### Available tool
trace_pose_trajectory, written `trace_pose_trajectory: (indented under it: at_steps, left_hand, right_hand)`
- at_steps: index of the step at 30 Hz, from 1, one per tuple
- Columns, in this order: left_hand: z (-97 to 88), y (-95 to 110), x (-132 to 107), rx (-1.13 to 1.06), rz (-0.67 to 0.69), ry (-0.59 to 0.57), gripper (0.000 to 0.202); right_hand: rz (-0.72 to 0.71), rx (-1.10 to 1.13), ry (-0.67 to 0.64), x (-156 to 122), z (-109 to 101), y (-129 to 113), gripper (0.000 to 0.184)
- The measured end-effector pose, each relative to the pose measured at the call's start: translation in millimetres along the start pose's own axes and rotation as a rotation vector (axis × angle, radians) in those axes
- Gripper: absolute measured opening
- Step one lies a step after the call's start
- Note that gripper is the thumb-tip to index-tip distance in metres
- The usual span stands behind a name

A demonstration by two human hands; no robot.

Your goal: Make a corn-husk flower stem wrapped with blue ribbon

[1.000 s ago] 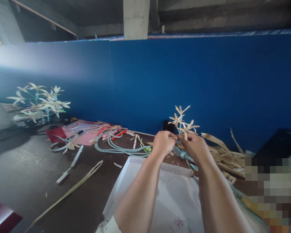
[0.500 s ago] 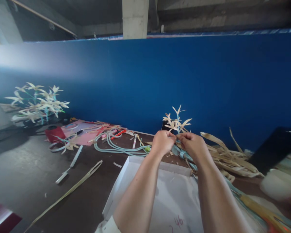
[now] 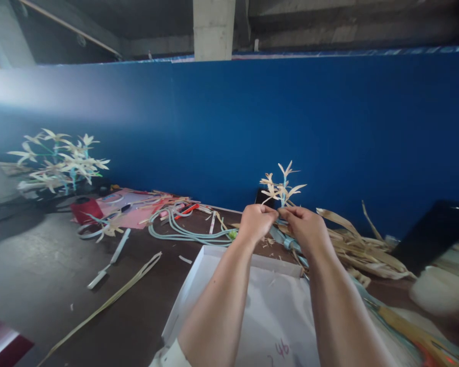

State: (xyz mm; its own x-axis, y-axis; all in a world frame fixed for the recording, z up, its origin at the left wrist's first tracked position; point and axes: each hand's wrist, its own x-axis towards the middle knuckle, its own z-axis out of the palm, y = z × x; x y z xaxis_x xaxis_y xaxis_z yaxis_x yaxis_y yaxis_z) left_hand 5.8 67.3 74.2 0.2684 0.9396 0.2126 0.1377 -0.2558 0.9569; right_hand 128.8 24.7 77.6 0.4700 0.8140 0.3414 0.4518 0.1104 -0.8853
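Observation:
Both my hands meet above the far edge of a white box lid [image 3: 277, 266]. Between them stands a spray of cream-coloured craft flowers [image 3: 284, 189] on a pale blue stem. My right hand [image 3: 305, 224] pinches the stem low down, its thumb and finger closed. The fingers of my left hand [image 3: 255, 223] are pressed together right beside it; whatever sits between those fingertips is too small to make out. Below and behind the hands lie light blue strips [image 3: 290, 243] and dry scraps.
Coiled pale blue cord [image 3: 183, 235], a pink sheet [image 3: 132, 216] and a red object [image 3: 87, 210] lie to the left. Further left stands a larger bunch of craft flowers [image 3: 71, 163]. Dried husks [image 3: 361, 250] and a tool with a yellow handle [image 3: 409, 329] are at right. A blue partition [image 3: 199, 127] rises behind.
The flower spray has shifted slightly up and to the right and turned a little. Both hands stay close together in nearly the same place.

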Motion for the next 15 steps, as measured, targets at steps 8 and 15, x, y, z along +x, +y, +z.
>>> trace_pose_trajectory:
  at_steps: [8,15]
  left_hand:
    - [-1.7,6.0,-2.8,-0.021,-0.016,0.01,0.019]
    - [-3.3,4.9,-2.3,0.008,-0.001,-0.015,0.018]
  right_hand:
    - [0.022,0.065,0.007,1.7,4.5,2.7,0.041]
    - [0.013,0.049,-0.008,0.6,3.0,2.4,0.041]
